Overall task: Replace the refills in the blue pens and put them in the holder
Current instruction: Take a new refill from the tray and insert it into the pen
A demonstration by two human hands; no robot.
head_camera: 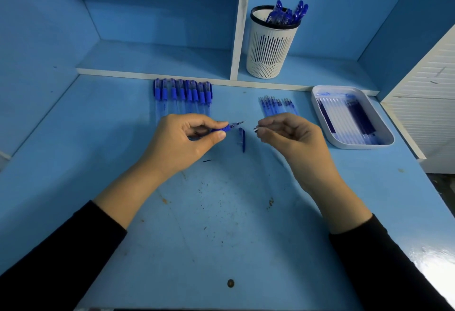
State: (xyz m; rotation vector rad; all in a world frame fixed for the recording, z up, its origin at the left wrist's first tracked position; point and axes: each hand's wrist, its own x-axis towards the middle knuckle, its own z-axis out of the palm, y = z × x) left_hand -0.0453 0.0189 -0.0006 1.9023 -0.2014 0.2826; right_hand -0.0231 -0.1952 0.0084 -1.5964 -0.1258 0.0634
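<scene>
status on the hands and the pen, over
Left hand grips pen by its blue grip. Right hand pinches a small silvery part. Loose cap lies on desk between them.

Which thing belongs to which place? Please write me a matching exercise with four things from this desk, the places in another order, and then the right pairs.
Things:
1. white holder
2. loose blue cap
3. open pen
4. small silvery part

Places:
A. pinched in the right hand
B. on the shelf
C. held in the left hand
D. lying on the desk

Pairs: 1-B, 2-D, 3-C, 4-A
</scene>
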